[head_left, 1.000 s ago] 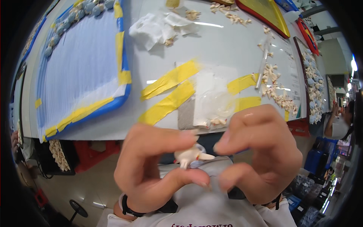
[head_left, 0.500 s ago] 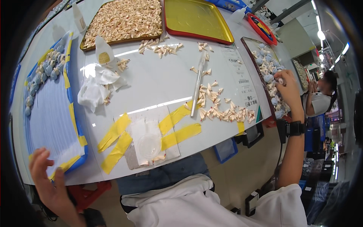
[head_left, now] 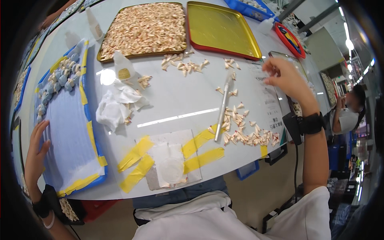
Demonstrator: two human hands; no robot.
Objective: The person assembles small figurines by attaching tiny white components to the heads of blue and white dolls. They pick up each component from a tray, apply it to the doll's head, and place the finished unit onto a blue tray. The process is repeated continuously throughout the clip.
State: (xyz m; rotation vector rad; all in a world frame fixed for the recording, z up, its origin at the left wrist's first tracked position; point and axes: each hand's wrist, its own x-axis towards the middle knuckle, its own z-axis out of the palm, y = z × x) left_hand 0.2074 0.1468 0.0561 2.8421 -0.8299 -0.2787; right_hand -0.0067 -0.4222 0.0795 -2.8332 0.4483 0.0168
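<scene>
My left hand point(head_left: 38, 150) rests along the left rim of the blue tray point(head_left: 105, 170), its fingers extended. A pale sheet held with yellow tape lines this tray. Small blue-and-cream pieces point(head_left: 60, 78) sit along its far left part. Over the right side of the table hovers my right hand point(head_left: 290, 80), fingers bent and apart from the thumb, with nothing visible between them. It partly hides a shallow tray point(head_left: 296, 109) of similar pieces. Loose cream cone-shaped pieces with red tips point(head_left: 240, 134) lie beside a slim silver pen-shaped tool point(head_left: 222, 110).
A tray heaped with cream cones point(head_left: 146, 28) stands at the back beside a yellow tray point(head_left: 224, 30). White bottles point(head_left: 123, 66) and crumpled tissue point(head_left: 114, 108) lie left of centre. A small clear round dish point(head_left: 172, 171) sits near the front edge. A person point(head_left: 347, 114) works at far right.
My right hand has left the pieces in the right tray and moved left over the table. My left hand has moved up along the blue tray's left side. The view has shifted slightly.
</scene>
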